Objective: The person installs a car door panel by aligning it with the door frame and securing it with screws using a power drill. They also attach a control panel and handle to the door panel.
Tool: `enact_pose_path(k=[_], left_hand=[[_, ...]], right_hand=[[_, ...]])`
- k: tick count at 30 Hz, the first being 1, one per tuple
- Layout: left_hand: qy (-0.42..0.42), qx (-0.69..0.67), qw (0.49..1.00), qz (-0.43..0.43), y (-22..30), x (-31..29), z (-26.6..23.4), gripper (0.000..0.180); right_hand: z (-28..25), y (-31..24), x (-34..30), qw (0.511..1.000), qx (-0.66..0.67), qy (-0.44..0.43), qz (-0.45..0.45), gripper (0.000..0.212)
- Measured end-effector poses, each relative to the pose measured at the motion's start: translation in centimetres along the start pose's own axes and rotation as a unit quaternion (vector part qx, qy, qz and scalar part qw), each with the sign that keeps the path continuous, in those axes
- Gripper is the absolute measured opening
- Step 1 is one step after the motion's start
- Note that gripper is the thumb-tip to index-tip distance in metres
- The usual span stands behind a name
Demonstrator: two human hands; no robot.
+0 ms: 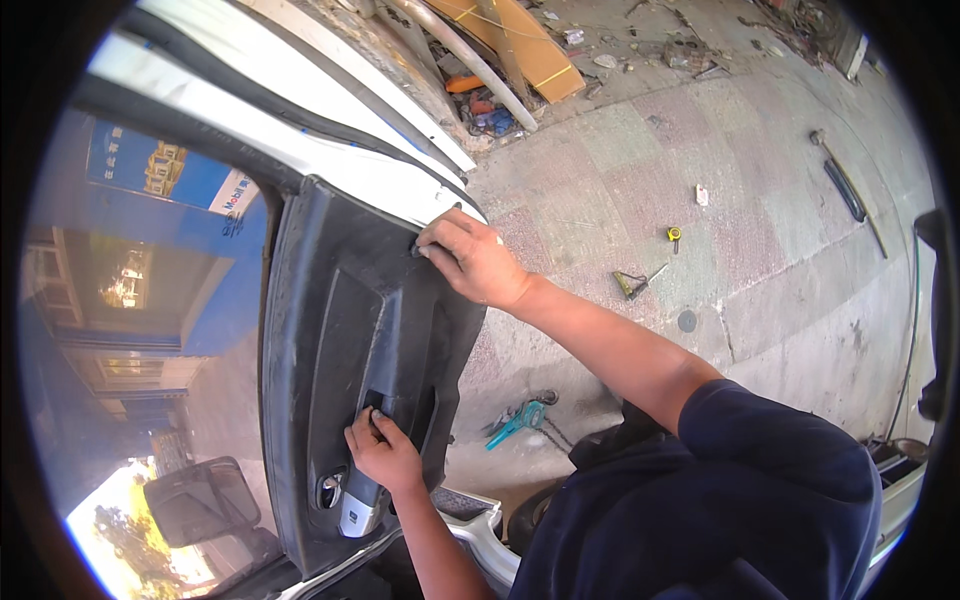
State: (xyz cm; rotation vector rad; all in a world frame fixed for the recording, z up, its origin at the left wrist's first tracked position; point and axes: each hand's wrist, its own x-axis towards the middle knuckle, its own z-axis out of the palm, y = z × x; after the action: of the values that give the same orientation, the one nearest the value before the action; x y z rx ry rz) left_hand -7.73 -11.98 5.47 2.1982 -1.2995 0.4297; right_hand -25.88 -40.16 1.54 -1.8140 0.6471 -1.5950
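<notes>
Head view: the black door trim panel is up against the white vehicle door, right beside the window glass. Right hand has its fingers curled in at the panel's far corner, left hand has bent fingertips at the dark slot. Can't tell if either's really gripping, tbh. Yellow tape measure's on the floor.

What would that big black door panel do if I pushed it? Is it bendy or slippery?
The black door panel would probably feel fairly stiff, because it has moulded ridges and hollows. It may not be very slippery, since its surface looks mostly dull. It seems unlikely to roll, being broad and flattish.
</notes>
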Motion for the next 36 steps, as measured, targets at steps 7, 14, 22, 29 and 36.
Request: enact_pose_path(k=[7,14,22,29,36], left_hand=[[-0.006,-0.003,1.000,0.018,0.0,0.1,0.3,0.020],[-0.013,0.002,1.000,0.022,-0.1,0.3,0.4,0.021],[-0.004,0.016,0.999,0.034,-0.2,0.2,0.4,0.020],[-0.002,0.014,0.999,0.037,-0.3,0.2,0.5,0.019],[0.005,0.058,0.998,0.038,0.9,0.4,0.4,0.027]], right_hand=[[0.1,0.9,0.1,0.999,0.013,0.009,-0.030,0.017],[-0.4,1.3,0.7,0.999,0.020,-0.016,-0.027,0.014],[-1.0,1.9,1.5,0.997,0.075,-0.030,-0.001,0.014],[-0.7,2.5,1.4,0.981,0.139,-0.055,0.124,0.013],[-0.6,2.1,1.7,0.979,0.147,-0.044,0.136,0.018]])
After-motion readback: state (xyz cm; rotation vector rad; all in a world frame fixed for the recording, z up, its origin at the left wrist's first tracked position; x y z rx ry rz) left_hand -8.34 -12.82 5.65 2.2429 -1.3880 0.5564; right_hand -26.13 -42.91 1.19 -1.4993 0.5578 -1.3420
